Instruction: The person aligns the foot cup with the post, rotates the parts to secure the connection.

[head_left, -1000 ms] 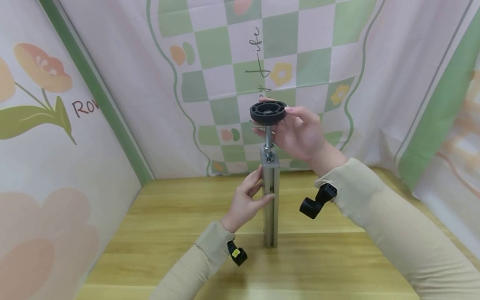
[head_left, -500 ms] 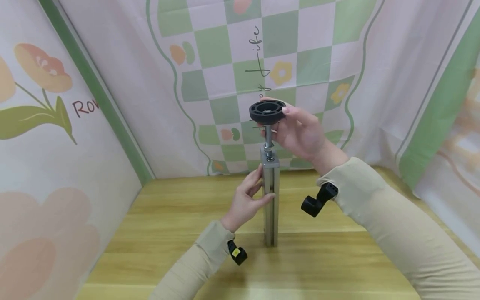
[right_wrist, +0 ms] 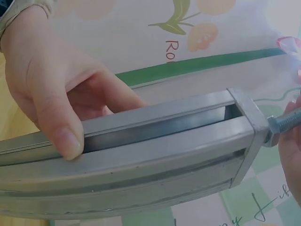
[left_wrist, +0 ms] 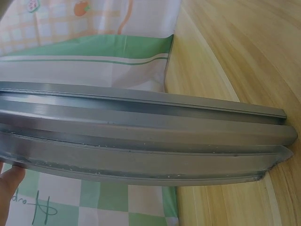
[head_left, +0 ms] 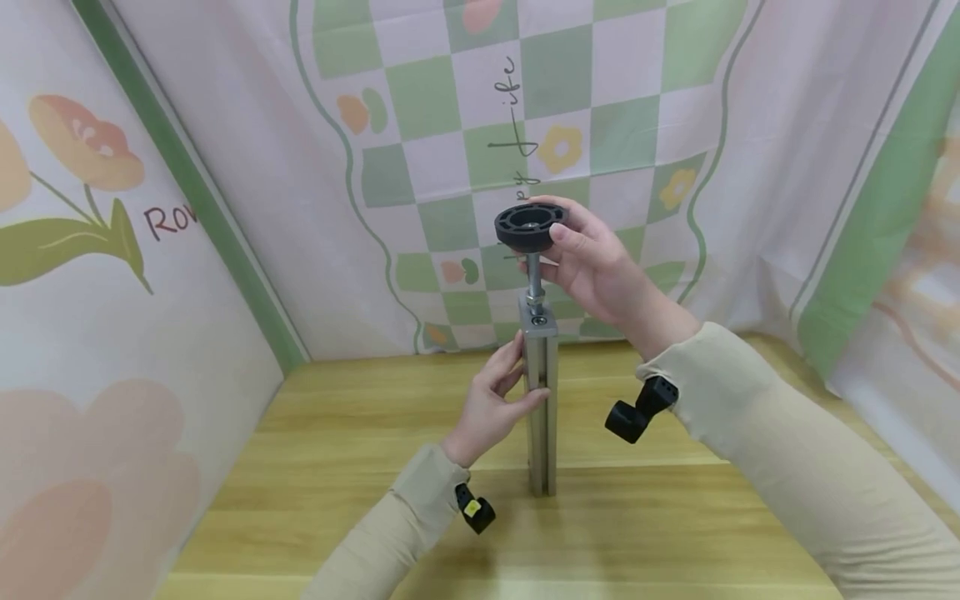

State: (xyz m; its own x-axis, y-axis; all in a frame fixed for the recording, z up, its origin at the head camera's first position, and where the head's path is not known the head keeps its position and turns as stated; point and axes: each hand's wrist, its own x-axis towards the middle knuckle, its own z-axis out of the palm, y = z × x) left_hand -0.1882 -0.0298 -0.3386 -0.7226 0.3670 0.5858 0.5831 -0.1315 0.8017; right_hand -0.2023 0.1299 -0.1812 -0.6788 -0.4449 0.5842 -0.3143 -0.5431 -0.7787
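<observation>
A slotted aluminium profile point(head_left: 542, 417) stands upright on the wooden table, capped by a grey end plate point(head_left: 540, 320). Out of the plate rises a threaded bolt point(head_left: 533, 273) with a nut point(right_wrist: 271, 136) near its base. On top of the bolt sits a round black levelling foot point(head_left: 525, 237), its ribbed side facing up. My left hand point(head_left: 487, 408) grips the upper profile, thumb across the near side and fingers behind. My right hand point(head_left: 596, 262) holds the foot's rim from the right, thumb in front and fingers behind. Some right fingers are hidden behind the foot and bolt.
The wooden table point(head_left: 337, 467) reaches to a checkered curtain point(head_left: 495, 167) behind the profile. Patterned cloth walls point(head_left: 82, 333) close in the left and right sides. A small black camera mount is strapped to each wrist.
My right hand has turned around the foot's rim, its thumb coming toward the front and left. The left hand and the profile stay in place.
</observation>
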